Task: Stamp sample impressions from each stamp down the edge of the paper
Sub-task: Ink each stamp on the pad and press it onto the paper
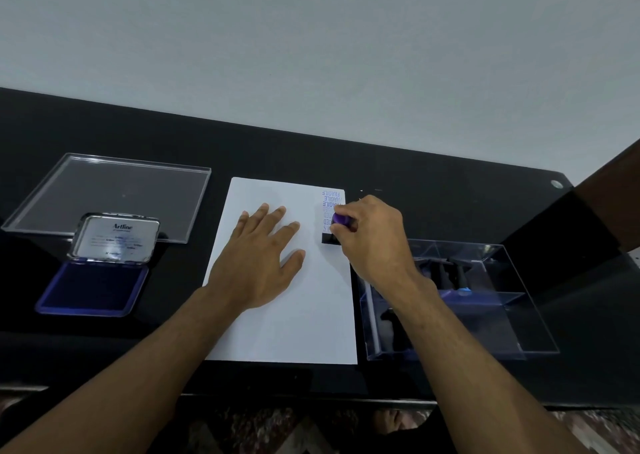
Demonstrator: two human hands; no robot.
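At the centre of the frame lies a white sheet of paper (284, 301) on a black table (415, 176). Blue-violet stamped lettering (330, 200) runs along the paper's upper right edge. Just below it, the stamp (337, 226) has a purple knob and a black base. At lower left the ink pad (91, 289) is deep blue-violet, its lid silvery. The wall (311, 38) above is pale grey.

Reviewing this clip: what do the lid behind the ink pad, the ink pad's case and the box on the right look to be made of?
Lid: clear rigid plastic, probably acrylic; the dark table shows through it and its edges catch the light.
Ink pad case: its open cover looks like shiny metal with a printed label, though it may be plated plastic; the blue pad itself is matte.
Box: clear glossy plastic, the stamps inside visible through its walls.
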